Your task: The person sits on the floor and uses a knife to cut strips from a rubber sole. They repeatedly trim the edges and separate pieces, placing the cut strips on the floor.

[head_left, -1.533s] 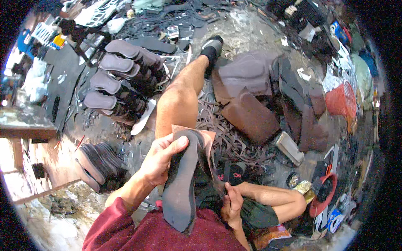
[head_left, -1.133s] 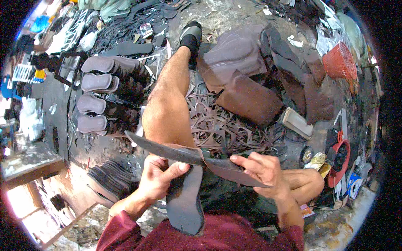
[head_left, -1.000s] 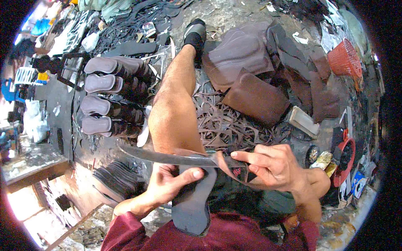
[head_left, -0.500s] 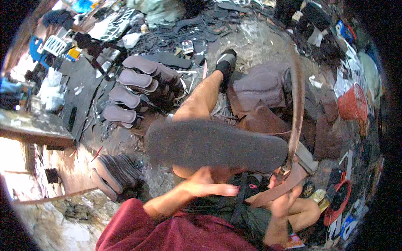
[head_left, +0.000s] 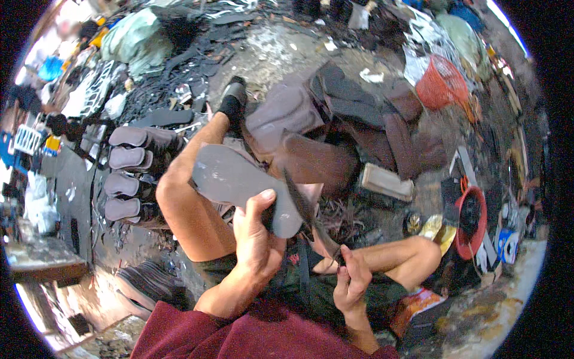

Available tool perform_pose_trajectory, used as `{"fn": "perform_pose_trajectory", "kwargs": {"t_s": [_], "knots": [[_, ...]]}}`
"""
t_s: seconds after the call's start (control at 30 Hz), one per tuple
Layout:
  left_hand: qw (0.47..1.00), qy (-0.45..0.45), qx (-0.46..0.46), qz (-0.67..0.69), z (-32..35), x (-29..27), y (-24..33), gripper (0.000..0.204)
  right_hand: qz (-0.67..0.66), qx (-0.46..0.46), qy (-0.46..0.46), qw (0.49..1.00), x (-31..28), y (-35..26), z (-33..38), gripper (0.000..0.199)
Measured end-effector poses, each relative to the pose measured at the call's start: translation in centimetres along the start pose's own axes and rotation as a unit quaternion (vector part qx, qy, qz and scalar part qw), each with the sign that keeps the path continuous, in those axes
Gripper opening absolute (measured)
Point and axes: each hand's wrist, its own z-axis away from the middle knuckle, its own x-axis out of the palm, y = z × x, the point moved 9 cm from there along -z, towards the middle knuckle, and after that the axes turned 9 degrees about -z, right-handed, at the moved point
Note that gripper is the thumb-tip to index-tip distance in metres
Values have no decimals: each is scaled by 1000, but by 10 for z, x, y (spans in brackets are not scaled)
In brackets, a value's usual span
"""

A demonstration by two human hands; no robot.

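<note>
- Left hand [head_left: 254, 239] grips one flat grey rubber shoe sole [head_left: 245, 188], thumb pressed on its top face, fingers wrapped under the near end; sole is tilted, held above the bare left thigh.
- Right hand [head_left: 353, 281] pinches the lower end of one thin dark strap-like strip [head_left: 308, 215] between fingertips; strip runs up and left, meeting the sole's right edge.
- Sole sits mid-frame, over the person's lap, off the floor.
- Four dark grey padded sole pieces [head_left: 128, 173] stacked in a column on the floor, left of the knee, well apart from the hands.
- One pile of flat dark soles [head_left: 143, 281] lower left, near the left elbow.
- Brown leather sheets [head_left: 317, 158] lie overlapping just beyond the sole; exact count cannot tell, at least three.
- One pale rectangular block [head_left: 385, 182] right of the leather, on the floor.
- One red mesh basket [head_left: 442, 84] upper right, one red round bowl [head_left: 472, 215] at right, well apart from the hands.
- One black shoe [head_left: 233, 99] on the outstretched foot.
- Tangle of dark scrap strips [head_left: 341, 215] on the floor under the strip.
- Maroon sleeve [head_left: 239, 332] at the lower edge.
</note>
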Motion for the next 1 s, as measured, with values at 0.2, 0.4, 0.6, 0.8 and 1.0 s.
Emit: {"fn": "perform_pose_trajectory", "kwargs": {"t_s": [0.2, 0.4, 0.6, 0.8, 1.0], "knots": [[996, 1, 65, -58, 14, -58, -11, 35, -26, 13, -148, 989, 4, -22, -21, 37], [964, 40, 76, -252, 29, -62, 4, 44, -74, 87, -269, 956, 46, -20, -35, 40], [985, 12, 13, -170, 36, -67, -1, 56, -143, 47, -184, 971, 110, -10, -52, 48], [976, -19, 14, -219, 34, -78, -1, 63, -129, 30, -170, 977, 136, -21, -91, 44], [959, -72, 10, -274, 39, -93, -13, 69, -118, 20, -213, 970, 159, -26, -118, 38]]}}
